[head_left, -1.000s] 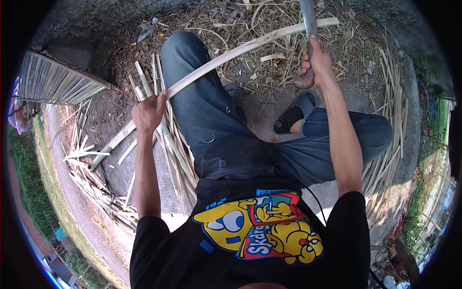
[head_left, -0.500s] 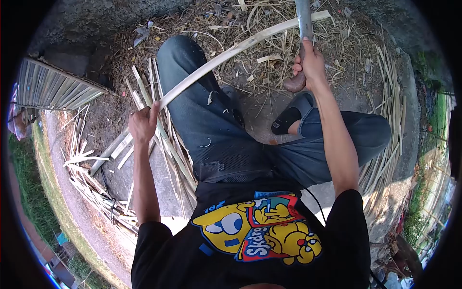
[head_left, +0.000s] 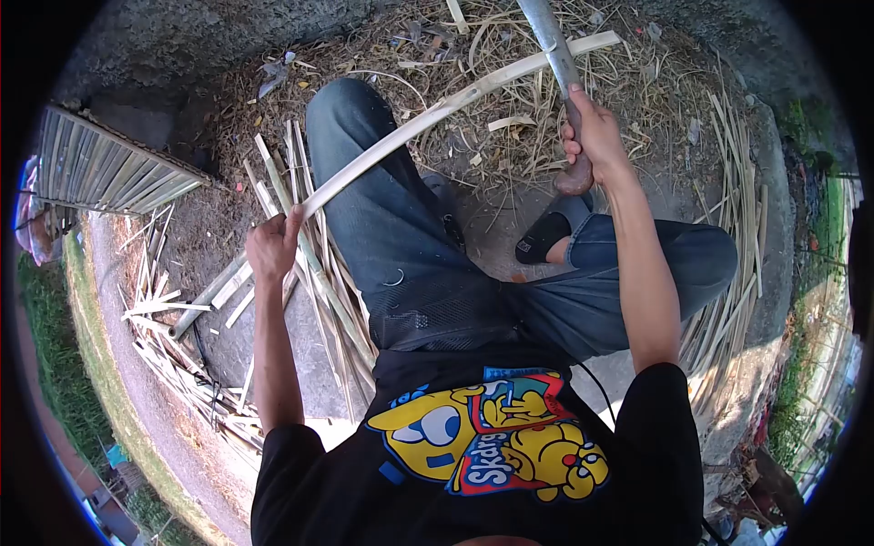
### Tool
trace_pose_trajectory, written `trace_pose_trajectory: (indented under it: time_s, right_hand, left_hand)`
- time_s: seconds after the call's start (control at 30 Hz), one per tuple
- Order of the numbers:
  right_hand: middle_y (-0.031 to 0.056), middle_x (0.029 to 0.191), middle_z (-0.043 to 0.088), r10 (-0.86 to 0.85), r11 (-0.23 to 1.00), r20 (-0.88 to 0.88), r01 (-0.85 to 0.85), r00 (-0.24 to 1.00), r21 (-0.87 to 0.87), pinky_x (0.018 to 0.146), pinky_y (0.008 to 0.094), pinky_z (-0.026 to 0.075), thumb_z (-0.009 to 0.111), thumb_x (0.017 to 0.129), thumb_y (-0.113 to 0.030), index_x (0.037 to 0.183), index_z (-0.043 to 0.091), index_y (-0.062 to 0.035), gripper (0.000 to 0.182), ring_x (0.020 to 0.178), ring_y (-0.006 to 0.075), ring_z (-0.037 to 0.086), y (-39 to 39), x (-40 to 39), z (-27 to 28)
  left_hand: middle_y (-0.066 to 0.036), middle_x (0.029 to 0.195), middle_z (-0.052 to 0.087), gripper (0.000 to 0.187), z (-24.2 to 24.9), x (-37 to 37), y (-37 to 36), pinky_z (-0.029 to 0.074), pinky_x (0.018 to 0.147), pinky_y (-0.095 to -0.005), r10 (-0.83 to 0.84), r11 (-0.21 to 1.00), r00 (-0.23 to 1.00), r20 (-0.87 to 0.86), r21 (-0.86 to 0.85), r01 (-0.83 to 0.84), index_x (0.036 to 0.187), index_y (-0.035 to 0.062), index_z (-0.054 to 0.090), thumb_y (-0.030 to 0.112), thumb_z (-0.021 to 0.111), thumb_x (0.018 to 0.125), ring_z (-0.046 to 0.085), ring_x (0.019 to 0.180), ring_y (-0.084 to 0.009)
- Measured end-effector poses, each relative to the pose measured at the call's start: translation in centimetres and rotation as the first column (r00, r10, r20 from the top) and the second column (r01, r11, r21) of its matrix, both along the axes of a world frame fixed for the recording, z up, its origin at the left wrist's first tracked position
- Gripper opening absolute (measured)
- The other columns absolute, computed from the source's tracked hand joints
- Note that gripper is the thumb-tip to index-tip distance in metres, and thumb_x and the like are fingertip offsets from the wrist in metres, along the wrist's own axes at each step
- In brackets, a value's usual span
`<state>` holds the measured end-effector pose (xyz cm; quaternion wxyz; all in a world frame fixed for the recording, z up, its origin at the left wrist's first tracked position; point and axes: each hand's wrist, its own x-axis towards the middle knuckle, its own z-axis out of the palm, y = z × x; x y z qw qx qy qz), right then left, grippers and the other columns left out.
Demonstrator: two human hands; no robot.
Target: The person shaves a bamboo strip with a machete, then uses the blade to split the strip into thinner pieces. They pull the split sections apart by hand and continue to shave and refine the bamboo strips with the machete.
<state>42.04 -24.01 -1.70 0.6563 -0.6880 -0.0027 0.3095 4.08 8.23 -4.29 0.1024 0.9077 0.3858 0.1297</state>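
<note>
A long pale bamboo strip (head_left: 428, 118) slants across my bent knee, curving up to the right. My left hand (head_left: 273, 244) is closed around its lower end, thumb along the top. In my right hand (head_left: 596, 136) is a machete (head_left: 544, 32), its brown handle (head_left: 575, 175) wrapped by my fingers. The steel blade points up and left, and it crosses over the strip near the far end, with a small raised curl at the crossing.
Bamboo strips lie in piles on my left (head_left: 328, 291) and on my right (head_left: 728, 273). Thin shavings (head_left: 510, 82) litter the ground ahead. A bamboo slat panel (head_left: 118, 164) stands at the left, below a rough wall (head_left: 182, 55).
The machete has tilted to the left, and its blade now crosses the strip a little further in from the far end. My left hand still holds the strip.
</note>
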Motion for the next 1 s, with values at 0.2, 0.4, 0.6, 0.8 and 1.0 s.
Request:
trace_pose_trajectory:
  time_s: [0.2, 0.4, 0.6, 0.8, 1.0]
  right_hand:
    - [0.0006, 0.063, 0.051, -0.012, 1.0, -0.06, 0.013, 0.998, 0.021, 0.039, 0.0277, 0.041, 0.055, 0.101, -0.048, 0.098, 0.053, -0.0064, 0.041, 0.043, 0.0089, 0.046, -0.9, 2.8, 0.3]
    - [0.0012, 0.062, 0.05, 0.09, 0.996, -0.023, -0.09, 0.996, -0.015, 0.039, 0.0277, 0.041, 0.054, 0.101, -0.047, 0.097, 0.055, -0.0047, 0.043, 0.044, 0.0087, 0.046, 0.9, -0.7, 1.3]
    - [0.0008, 0.063, 0.051, 0.2, 0.978, 0.06, -0.196, 0.978, -0.067, 0.037, 0.0283, 0.041, 0.053, 0.102, -0.048, 0.099, 0.057, -0.0019, 0.046, 0.044, 0.01, 0.049, 1.4, -2.9, -0.6]
    - [0.0007, 0.061, 0.051, 0.108, 0.993, 0.13, -0.102, 0.986, -0.051, 0.036, 0.0277, 0.041, 0.055, 0.101, -0.047, 0.098, 0.059, -0.0015, 0.046, 0.042, 0.0095, 0.047, 1.9, -1.8, -0.8]
    - [0.0025, 0.06, 0.052, 0.259, 0.959, 0.048, -0.25, 0.965, -0.136, 0.037, 0.0301, 0.042, 0.055, 0.101, -0.046, 0.102, 0.059, -0.0011, 0.045, 0.042, 0.0119, 0.049, 2.7, -5.6, -1.5]
  left_hand:
    - [-0.013, 0.044, 0.049, 0.069, 0.4, 1.6, -0.5, 0.042, 0.046, -0.043, -0.033, 0.999, 0.999, -0.035, 0.026, 0.034, 0.062, 0.004, 0.068, 0.066, 0.058, 0.091, 0.053, 0.04, -0.0292]
    - [-0.011, 0.045, 0.053, 0.074, 1.3, 2.0, 0.2, 0.046, 0.05, -0.0432, -0.014, 0.999, 0.995, -0.101, -0.037, 0.01, 0.06, 0.0051, 0.068, 0.071, 0.054, 0.091, 0.058, 0.044, -0.0278]
    - [-0.017, 0.05, 0.056, 0.076, 1.8, 6.2, -2.4, 0.048, 0.054, -0.0468, -0.081, 0.997, 0.992, -0.091, -0.006, 0.081, 0.062, 0.0042, 0.066, 0.073, 0.051, 0.09, 0.06, 0.051, -0.0366]
    - [-0.016, 0.048, 0.055, 0.073, 2.0, 4.0, -0.1, 0.048, 0.053, -0.0451, -0.052, 0.998, 0.991, -0.123, -0.036, 0.048, 0.063, 0.005, 0.069, 0.072, 0.055, 0.089, 0.061, 0.05, -0.0354]
    - [-0.016, 0.048, 0.054, 0.075, 1.3, 6.2, -1.9, 0.048, 0.054, -0.045, -0.036, 0.999, 0.996, -0.081, 0.013, 0.037, 0.06, 0.0043, 0.067, 0.072, 0.054, 0.089, 0.059, 0.049, -0.0362]
